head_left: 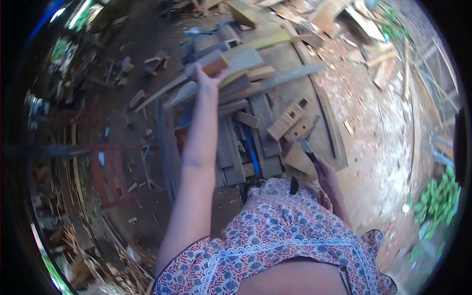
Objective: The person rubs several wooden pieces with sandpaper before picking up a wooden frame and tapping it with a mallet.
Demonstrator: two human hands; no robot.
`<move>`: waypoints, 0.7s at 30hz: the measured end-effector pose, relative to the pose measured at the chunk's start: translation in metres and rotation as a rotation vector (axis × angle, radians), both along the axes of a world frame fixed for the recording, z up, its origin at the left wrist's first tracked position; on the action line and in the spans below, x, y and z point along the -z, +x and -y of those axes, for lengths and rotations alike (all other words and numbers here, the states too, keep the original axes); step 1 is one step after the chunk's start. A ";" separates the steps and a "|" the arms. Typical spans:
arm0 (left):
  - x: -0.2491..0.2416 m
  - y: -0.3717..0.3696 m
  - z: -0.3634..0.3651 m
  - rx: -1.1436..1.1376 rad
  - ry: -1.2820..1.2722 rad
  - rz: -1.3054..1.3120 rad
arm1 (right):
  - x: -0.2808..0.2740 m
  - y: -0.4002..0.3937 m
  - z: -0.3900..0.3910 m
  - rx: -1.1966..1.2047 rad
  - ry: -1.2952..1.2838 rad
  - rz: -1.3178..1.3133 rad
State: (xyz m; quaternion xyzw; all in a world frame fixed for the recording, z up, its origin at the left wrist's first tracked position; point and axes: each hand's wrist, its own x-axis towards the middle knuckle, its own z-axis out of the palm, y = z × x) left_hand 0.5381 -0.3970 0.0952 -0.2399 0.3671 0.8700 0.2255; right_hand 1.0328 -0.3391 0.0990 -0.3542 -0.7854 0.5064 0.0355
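A low work surface (287,93) spreads out ahead of the person, with grey and brown boards (246,61) lying across its far part, several overlapping at slants. The left arm reaches long and nearly straight over its left side, elbow barely bent, and the left hand (209,77) is up among those boards. The right arm is much shorter in view, held low and close to the body, with the right hand (327,176) just off the near right corner. Between the two hands, nearer the right, a slotted wooden piece (287,119) lies with its long axis running from lower left to upper right. The left hand is closed on a wooden block (216,65), thumb and fingers spread about the block's width; its long axis runs roughly sideways, rising a little to the right, with a reddish-brown face toward the person. The right hand is wrapped around the dark handle of a bladed tool (311,157), which points forward and left, its pale blade over or beside a flat wooden piece (297,160); whether they touch, I cannot tell
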 end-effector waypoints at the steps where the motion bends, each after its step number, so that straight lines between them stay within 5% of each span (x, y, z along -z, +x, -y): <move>1: -0.009 -0.013 -0.010 0.018 -0.004 0.109 | -0.001 0.011 -0.002 0.044 -0.005 0.019; 2: 0.001 -0.031 -0.015 0.168 -0.023 -0.011 | -0.003 0.020 -0.005 0.089 -0.002 -0.031; 7: 0.002 -0.069 -0.034 -0.051 -0.011 0.401 | 0.006 0.054 -0.011 0.258 0.065 -0.090; 15: 0.001 -0.053 0.003 0.011 -0.058 0.409 | 0.015 0.040 -0.019 0.227 0.101 0.006; 17: 0.047 -0.048 0.034 0.373 -0.018 0.110 | 0.017 0.026 -0.021 0.142 0.110 -0.001; 19: 0.059 0.040 0.063 0.472 -0.175 -0.190 | 0.019 0.011 -0.025 0.077 0.163 -0.006; 21: 0.051 0.128 0.092 0.611 -0.325 -0.108 | 0.024 -0.006 -0.031 -0.004 0.218 -0.018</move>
